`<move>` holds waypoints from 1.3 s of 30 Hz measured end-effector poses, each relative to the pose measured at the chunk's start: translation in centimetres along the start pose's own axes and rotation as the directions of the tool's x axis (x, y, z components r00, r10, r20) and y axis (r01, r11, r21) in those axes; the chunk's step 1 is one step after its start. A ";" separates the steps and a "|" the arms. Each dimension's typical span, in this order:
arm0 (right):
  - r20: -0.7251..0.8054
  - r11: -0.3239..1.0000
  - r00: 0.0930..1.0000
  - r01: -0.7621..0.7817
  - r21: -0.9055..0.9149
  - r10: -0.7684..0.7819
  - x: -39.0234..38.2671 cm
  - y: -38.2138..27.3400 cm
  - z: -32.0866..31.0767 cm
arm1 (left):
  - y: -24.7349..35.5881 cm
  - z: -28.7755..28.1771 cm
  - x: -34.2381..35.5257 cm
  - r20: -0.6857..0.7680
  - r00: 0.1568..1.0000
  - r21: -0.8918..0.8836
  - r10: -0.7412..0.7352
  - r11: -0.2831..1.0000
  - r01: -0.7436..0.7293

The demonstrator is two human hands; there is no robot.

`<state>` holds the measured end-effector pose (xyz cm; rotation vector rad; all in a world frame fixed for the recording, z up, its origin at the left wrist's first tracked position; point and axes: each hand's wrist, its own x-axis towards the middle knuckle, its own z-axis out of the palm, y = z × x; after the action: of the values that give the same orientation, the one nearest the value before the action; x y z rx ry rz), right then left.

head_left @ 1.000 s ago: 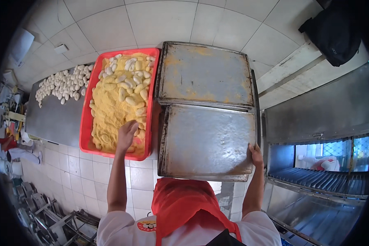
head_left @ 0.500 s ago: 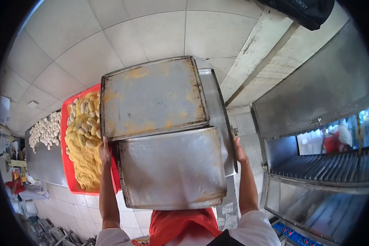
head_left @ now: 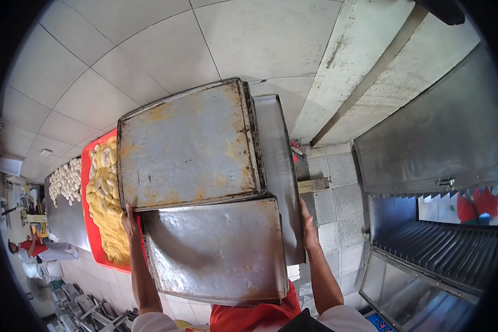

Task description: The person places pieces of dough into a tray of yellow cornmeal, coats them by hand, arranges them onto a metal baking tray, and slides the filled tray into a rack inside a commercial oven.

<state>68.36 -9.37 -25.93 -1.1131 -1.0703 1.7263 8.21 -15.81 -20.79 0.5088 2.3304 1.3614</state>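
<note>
I hold a stack of worn metal baking trays in front of me. The upper stained tray (head_left: 188, 146) overlaps a shinier near tray (head_left: 221, 249), and a larger tray (head_left: 276, 144) shows beneath at the right. My left hand (head_left: 131, 224) is closed at the stack's left side, by the near corner of the stained tray. Against the right edge of the larger tray, my right hand (head_left: 310, 227) is closed with its thumb up. Fingers under the trays are hidden. Just left of the stack sits a red tub (head_left: 91, 235) holding yellow crumbs (head_left: 109, 238) and pale oval dough pieces (head_left: 102, 182).
Many white dough pieces (head_left: 66, 180) lie on a steel table (head_left: 69, 218) beyond the tub. At right stands a steel machine (head_left: 426, 160) with a slatted opening. A person in red (head_left: 36, 247) is far left. A tiled wall (head_left: 144, 55) and pillar (head_left: 337, 83) rise ahead.
The tray stack has shifted left and slightly down in view, covering more of the red tub. Both hands moved with it. The surroundings have shifted in the picture too.
</note>
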 end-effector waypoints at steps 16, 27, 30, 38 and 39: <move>-0.232 0.951 0.926 -0.264 0.163 0.297 -2.7 -0.2 6.5 | 1.7 -1.5 -2.3 -0.008 0.997 0.186 0.073 0.980 -0.070; -0.370 0.910 0.885 0.128 -0.394 -0.284 -0.7 -7.4 10.0 | 4.9 -7.2 -1.0 0.422 0.906 0.247 0.014 0.960 -0.130; -0.454 0.836 0.752 0.232 -0.497 -0.479 -2.0 -12.3 16.2 | 6.3 -11.4 -2.3 0.387 0.922 0.172 -0.023 0.984 -0.047; 0.260 0.702 0.856 0.515 -0.491 -0.446 -1.6 -8.4 52.1 | 0.4 -22.1 8.8 0.219 0.725 0.405 0.653 0.616 -0.676; 0.406 0.642 0.816 0.576 -0.506 -0.412 -0.8 -7.1 57.7 | 0.1 -22.2 10.0 0.299 0.553 0.370 0.778 0.440 -0.818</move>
<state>15.56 -20.84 -4.43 -0.8283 -1.9957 1.0921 -11.52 -27.23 -12.19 2.0204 2.3993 0.9739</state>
